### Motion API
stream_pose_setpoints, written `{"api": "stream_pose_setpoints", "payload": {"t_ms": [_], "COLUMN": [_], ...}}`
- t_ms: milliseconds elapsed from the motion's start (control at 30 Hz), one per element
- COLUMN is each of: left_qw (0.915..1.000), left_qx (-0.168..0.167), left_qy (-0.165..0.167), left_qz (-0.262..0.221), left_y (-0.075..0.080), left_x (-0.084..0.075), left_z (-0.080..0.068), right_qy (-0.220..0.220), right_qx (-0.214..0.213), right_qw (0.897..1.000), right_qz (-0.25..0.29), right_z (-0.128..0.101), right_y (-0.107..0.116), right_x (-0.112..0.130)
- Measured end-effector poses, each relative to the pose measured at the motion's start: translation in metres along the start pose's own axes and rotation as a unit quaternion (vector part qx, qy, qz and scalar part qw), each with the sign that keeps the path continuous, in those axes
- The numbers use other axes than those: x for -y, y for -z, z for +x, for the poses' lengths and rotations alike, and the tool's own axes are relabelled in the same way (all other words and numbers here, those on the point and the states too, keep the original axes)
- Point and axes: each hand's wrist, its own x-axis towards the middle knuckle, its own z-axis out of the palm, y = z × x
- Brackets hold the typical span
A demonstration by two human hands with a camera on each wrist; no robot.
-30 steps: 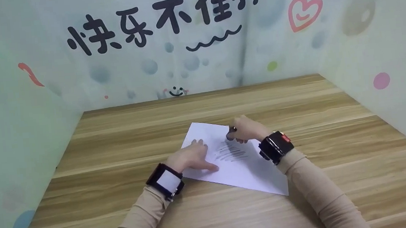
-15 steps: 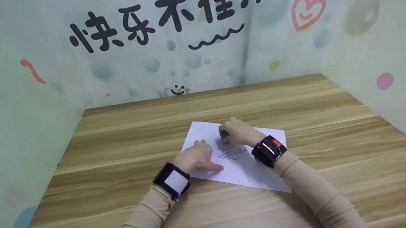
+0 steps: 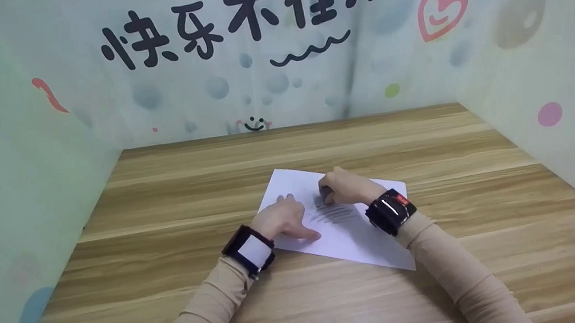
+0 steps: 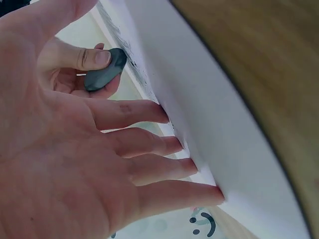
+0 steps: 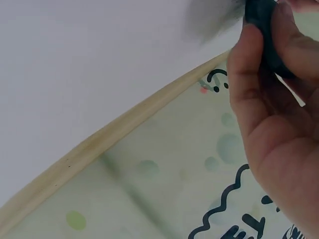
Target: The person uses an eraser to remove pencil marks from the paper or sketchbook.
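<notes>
A white sheet of paper (image 3: pixel 368 248) lies at a slant on the wooden table, with dark pencil-like strokes (image 3: pixel 336 214) near its middle. My left hand (image 3: pixel 285 219) rests on the paper's left part, fingers straight and spread, their tips pressing on it in the left wrist view. Between thumb and fingers, my right hand (image 3: pixel 349 184) pinches a dark, smooth oval eraser (image 4: pixel 105 72) against the sheet at the upper end of the strokes. A grey smudge (image 5: pixel 214 20) shows beside the eraser in the right wrist view. In the head view the fingers mostly cover the eraser.
The wooden table (image 3: pixel 190 180) reaches to a printed backdrop (image 3: pixel 199 101) with black characters at the rear. Pale side panels (image 3: pixel 25 195) close it in at left and right. Both wrists wear black camera straps.
Over the paper, my right hand has gone left with the eraser and come back right. My left hand stays on the sheet. The head view has shifted slightly.
</notes>
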Motion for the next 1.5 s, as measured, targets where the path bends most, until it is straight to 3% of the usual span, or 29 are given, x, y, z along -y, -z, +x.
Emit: {"api": "stream_pose_setpoints", "payload": {"t_ms": [200,367,500,700,967,1200,1400,1500], "left_qw": [1.0000,0.9997,0.9998,0.9999,0.9996,0.9992,0.9996,0.9995], "left_qx": [-0.005,-0.021,-0.015,-0.004,-0.015,-0.011,-0.015,-0.011], "left_qy": [-0.003,-0.015,-0.009,-0.014,-0.022,-0.036,-0.024,-0.025], "left_qz": [0.008,0.006,0.005,0.003,0.010,0.012,0.008,0.016], "left_y": [0.000,-0.001,0.001,0.000,0.003,0.000,0.000,0.001], "left_x": [-0.001,0.001,0.001,-0.001,-0.001,-0.001,0.000,0.000], "left_z": [0.001,0.001,-0.001,0.001,0.001,0.002,0.001,0.000], "right_qy": [-0.001,0.007,0.016,-0.011,-0.005,-0.025,-0.010,-0.017], "right_qx": [-0.032,-0.020,-0.021,-0.041,-0.004,-0.022,0.011,-0.003], "right_qw": [0.999,0.999,0.999,0.997,0.997,0.998,0.996,0.997], "right_qz": [-0.033,-0.044,-0.047,-0.058,-0.074,-0.062,-0.083,-0.073], "right_z": [0.018,0.016,0.009,0.024,0.012,0.017,0.012,0.014], "right_y": [0.000,0.000,0.001,-0.001,0.005,0.002,0.006,0.005], "right_x": [-0.001,-0.003,0.000,0.000,0.003,0.004,0.005,0.006]}}
